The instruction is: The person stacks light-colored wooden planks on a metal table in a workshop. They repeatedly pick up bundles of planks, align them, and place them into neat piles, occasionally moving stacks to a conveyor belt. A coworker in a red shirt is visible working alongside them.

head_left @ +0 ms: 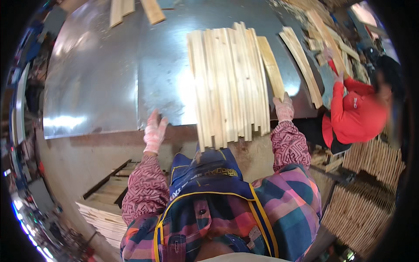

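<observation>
Side by side on the metal table point(100, 87) lies a row of pale wooden strips point(227, 78), their near ends uneven and jutting over the table's front edge. At its right side my right hand point(284, 107), in a light knitted glove, is closed on the near end of a wider, yellowish wooden board point(271, 65). My left hand point(155, 131), gloved likewise, is held at the front edge, left of the row. Its fingers are stretched apart and nothing is in them.
Further right lie a few more long strips point(302, 63). A co-worker in red point(355, 111) handles a long board point(327, 39) there. Several boards point(152, 11) lie at the far edge. Stacked wood point(104, 203) stands low on my left, and more stacks point(358, 214) at lower right.
</observation>
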`<action>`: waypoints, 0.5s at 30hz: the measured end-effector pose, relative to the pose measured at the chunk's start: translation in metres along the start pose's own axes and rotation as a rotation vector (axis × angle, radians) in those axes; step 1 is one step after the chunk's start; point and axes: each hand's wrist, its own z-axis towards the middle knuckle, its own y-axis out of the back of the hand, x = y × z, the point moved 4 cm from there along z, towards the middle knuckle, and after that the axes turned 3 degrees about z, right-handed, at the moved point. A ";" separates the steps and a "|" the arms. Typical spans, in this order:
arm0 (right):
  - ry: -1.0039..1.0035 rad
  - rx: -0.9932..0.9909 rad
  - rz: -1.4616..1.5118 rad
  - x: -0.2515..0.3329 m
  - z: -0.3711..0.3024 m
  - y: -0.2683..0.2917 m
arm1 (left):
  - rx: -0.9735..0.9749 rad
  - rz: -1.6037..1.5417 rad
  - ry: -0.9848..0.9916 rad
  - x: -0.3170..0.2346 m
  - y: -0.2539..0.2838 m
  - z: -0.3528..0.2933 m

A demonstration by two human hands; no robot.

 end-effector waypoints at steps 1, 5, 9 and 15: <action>0.014 0.043 -0.019 -0.006 0.013 -0.004 | 0.029 0.046 -0.064 0.002 -0.032 0.025; -0.041 0.000 -0.252 -0.028 0.053 -0.034 | 0.109 -0.107 -0.077 -0.073 -0.106 0.063; -0.140 0.159 -0.305 0.013 0.067 -0.016 | 0.182 -0.210 0.031 -0.082 -0.124 0.066; -0.227 0.547 1.108 -0.004 0.081 -0.002 | 0.026 0.232 0.044 -0.086 -0.094 0.068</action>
